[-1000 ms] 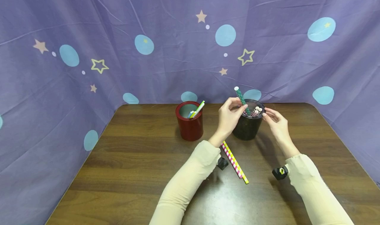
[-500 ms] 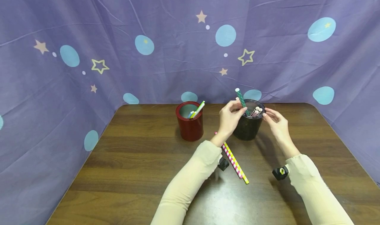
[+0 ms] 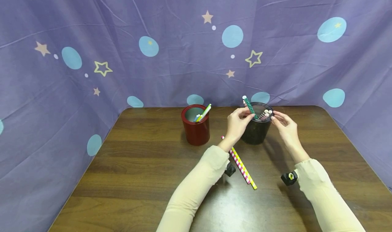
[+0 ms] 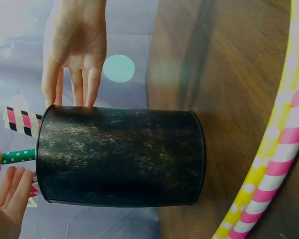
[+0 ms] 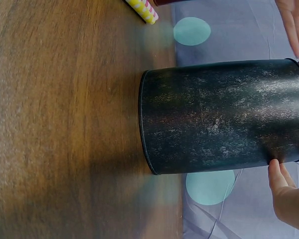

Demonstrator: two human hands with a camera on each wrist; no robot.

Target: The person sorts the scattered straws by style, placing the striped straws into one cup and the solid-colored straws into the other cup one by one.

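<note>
My left hand pinches a green paper straw with white dots, its lower end inside a black canister. My right hand holds the canister at its right rim, fingertips on the upper wall. Several striped straws lean inside. In the left wrist view, the green straw sticks out past the rim beside a pink, black and white one. The canister stands upright on the table, its base fully seen in the right wrist view.
A red canister with several thin coloured sticks stands to the left. On the table, a yellow dotted straw and a pink-striped straw lie side by side in front of the black canister. A patterned curtain hangs behind.
My left hand has sunk slightly, and the green straw has gone lower into the black canister. The right hand has stayed at the rim.
</note>
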